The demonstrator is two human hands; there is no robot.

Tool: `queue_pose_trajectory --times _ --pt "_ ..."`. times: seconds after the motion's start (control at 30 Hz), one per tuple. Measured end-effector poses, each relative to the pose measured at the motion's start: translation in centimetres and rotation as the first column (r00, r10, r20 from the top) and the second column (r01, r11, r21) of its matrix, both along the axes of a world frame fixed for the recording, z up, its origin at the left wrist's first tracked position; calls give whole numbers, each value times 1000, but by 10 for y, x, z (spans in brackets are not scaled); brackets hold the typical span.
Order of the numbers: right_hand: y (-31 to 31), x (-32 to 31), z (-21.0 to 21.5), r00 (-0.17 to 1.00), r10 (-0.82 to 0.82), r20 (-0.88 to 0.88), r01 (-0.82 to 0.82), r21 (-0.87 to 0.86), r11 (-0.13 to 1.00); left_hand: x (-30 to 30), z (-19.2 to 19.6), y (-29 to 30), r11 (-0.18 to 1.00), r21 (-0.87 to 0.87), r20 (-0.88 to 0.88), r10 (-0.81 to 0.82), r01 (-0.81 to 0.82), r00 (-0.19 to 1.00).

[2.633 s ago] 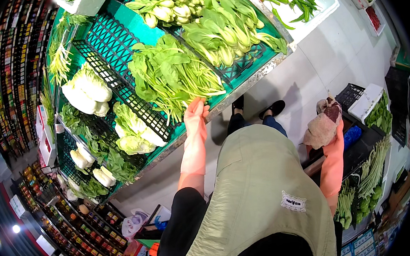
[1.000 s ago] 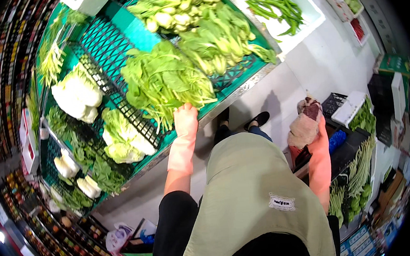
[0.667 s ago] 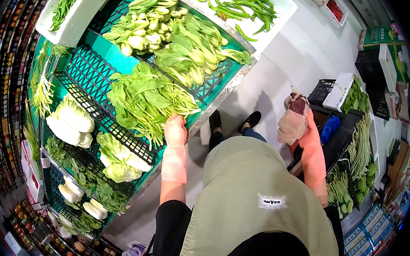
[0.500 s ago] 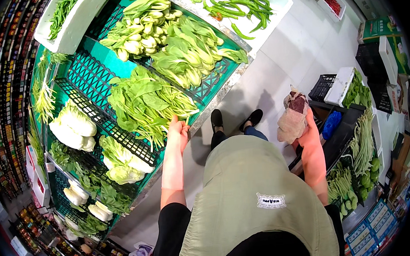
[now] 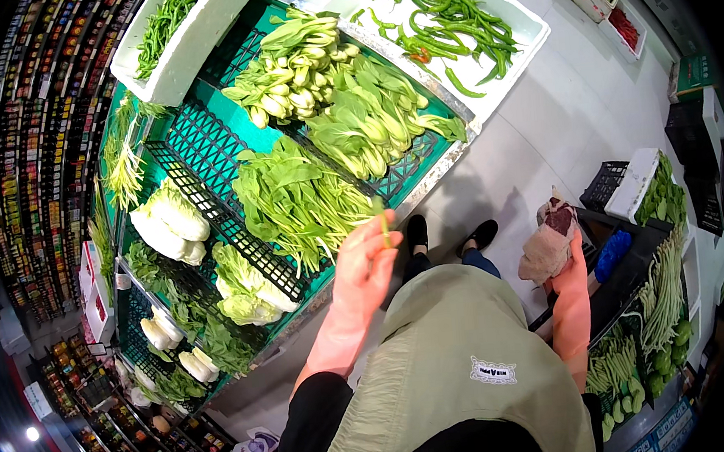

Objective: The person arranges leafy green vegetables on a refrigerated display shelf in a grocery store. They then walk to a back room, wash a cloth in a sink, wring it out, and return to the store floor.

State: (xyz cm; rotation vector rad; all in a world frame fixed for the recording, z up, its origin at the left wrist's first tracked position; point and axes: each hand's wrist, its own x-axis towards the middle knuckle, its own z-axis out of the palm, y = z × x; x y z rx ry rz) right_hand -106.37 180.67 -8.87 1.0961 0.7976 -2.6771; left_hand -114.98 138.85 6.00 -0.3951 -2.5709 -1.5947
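Green leaf stem [image 5: 385,224] pinched in left hand [image 5: 365,264] fingers, right hand [image 5: 571,271] fingers gripping crumpled brown bag [image 5: 549,241], contents hidden

My left hand [image 5: 365,264] has open air above; leafy greens [image 5: 300,201] crowd the crate [image 5: 203,145] below, floor [image 5: 574,116] open rightward.

Probably a shop: vegetable crates [image 5: 203,145], stocked shelves [image 5: 24,150].

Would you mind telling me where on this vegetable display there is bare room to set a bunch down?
Bare teal crate floor shows between the cabbages and the pak choi. A smaller bare strip lies right of the leafy greens. Elsewhere it is crowded. The left hand holds a green stem; the right hand holds a crumpled bag.
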Motion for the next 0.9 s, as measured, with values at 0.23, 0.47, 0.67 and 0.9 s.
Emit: queue_pose_trajectory --times 0.23,0.47,0.67,0.9 --pt "19 0 4 999 53 -4 -53 -8 999 20 -75 79 780 567 639 -215 -264 738" --pt "37 9 -7 994 36 -103 -45 -81 996 23 -272 133 568 468 884 -284 -677 372" --pt "58 21 -34 998 -12 55 17 -88 996 -12 -429 113 532 132 941 198 -836 275" --pt "73 34 -45 972 -118 202 126 -26 992 -8 -456 25 873 -361 863 445 -328 237"
